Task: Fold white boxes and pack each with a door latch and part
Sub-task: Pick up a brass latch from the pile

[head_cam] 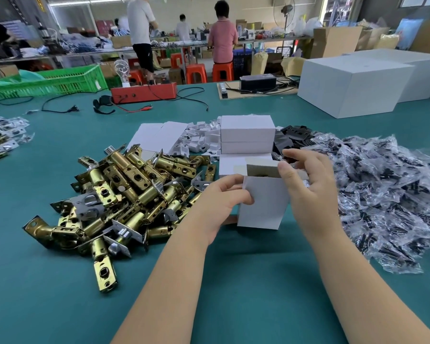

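Observation:
A small white box (263,204) stands upright on the green table (60,294), its top end open with a flap raised. My left hand (221,202) grips its left side. My right hand (308,184) reaches over the top, fingertips pinching the raised flap (262,167). Something dark shows inside the opening. A heap of brass door latches (124,194) lies to the left. Clear bags of black parts (387,194) are piled to the right. Two closed white boxes (247,137) are stacked behind, beside flat box blanks (157,135).
Small white plastic pieces (199,140) and black plates (293,135) lie behind the box. Large white cartons (353,85) stand at the back right, a red device with cables (144,93) and a green crate (55,83) at the back left. People work at distant tables.

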The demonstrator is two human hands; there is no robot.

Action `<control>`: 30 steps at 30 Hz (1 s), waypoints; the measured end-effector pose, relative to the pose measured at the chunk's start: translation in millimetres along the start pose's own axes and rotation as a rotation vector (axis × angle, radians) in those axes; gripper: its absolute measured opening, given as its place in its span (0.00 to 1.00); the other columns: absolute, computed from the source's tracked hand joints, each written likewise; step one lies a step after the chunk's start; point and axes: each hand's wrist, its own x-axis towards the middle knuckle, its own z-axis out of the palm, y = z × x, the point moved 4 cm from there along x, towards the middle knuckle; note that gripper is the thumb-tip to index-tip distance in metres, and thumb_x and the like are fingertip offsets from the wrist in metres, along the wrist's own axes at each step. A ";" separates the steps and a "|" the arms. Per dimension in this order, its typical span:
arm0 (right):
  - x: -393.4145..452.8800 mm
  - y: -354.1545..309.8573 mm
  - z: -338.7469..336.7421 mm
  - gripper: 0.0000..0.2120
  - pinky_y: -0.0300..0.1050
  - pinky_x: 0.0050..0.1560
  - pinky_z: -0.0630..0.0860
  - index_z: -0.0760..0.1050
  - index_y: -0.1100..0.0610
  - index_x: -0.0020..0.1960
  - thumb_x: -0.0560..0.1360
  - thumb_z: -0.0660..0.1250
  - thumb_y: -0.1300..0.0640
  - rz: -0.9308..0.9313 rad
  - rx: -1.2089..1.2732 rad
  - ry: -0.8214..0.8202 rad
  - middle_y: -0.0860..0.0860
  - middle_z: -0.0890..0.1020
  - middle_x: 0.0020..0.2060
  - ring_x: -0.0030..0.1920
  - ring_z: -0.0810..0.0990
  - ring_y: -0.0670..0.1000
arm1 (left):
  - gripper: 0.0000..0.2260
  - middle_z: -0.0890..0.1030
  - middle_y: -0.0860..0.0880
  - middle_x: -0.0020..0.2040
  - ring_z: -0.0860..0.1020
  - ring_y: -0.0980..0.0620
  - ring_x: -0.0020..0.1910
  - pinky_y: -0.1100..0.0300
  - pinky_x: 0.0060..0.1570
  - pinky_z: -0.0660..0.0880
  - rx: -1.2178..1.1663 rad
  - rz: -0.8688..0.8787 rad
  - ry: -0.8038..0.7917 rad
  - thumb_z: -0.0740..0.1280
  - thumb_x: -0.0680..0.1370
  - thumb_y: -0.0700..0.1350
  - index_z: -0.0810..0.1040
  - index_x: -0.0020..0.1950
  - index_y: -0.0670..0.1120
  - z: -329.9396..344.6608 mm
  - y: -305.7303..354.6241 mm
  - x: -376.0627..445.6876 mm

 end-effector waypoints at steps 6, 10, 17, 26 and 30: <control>-1.9 9.8 13.0 0.26 0.27 0.39 0.72 0.65 0.45 0.63 0.68 0.70 0.46 0.220 0.289 -0.117 0.45 0.76 0.54 0.36 0.76 0.33 | 0.10 0.83 0.53 0.43 0.79 0.56 0.46 0.55 0.50 0.74 0.060 0.090 0.167 0.65 0.62 0.43 0.81 0.41 0.52 -1.4 4.8 -2.1; -6.8 10.2 19.3 0.35 0.29 0.39 0.75 0.61 0.43 0.65 0.62 0.72 0.44 0.241 0.326 -0.162 0.41 0.72 0.57 0.39 0.79 0.35 | 0.07 0.83 0.50 0.44 0.80 0.52 0.46 0.57 0.47 0.75 -0.086 0.156 0.116 0.68 0.68 0.47 0.83 0.42 0.54 -4.3 7.9 -1.0; -17.7 20.6 33.3 0.20 0.35 0.36 0.77 0.75 0.54 0.52 0.63 0.77 0.59 0.473 0.494 -0.270 0.53 0.84 0.47 0.40 0.84 0.42 | 0.22 0.80 0.43 0.62 0.76 0.44 0.64 0.44 0.67 0.69 -0.176 0.222 -0.008 0.68 0.70 0.50 0.77 0.64 0.49 11.4 -7.0 1.5; -5.4 27.4 26.9 0.21 0.40 0.49 0.80 0.79 0.61 0.57 0.66 0.72 0.75 0.386 0.259 -0.577 0.55 0.85 0.49 0.48 0.82 0.48 | 0.21 0.85 0.45 0.52 0.82 0.49 0.53 0.63 0.48 0.78 0.093 0.205 0.143 0.71 0.66 0.34 0.79 0.59 0.39 -4.9 -1.3 4.3; -5.5 31.7 25.0 0.19 0.45 0.52 0.80 0.80 0.62 0.55 0.66 0.74 0.73 0.418 0.228 -0.570 0.58 0.85 0.49 0.49 0.83 0.53 | 0.17 0.86 0.50 0.47 0.84 0.53 0.49 0.66 0.44 0.77 0.115 0.279 0.148 0.75 0.69 0.31 0.83 0.50 0.50 -9.7 1.5 1.4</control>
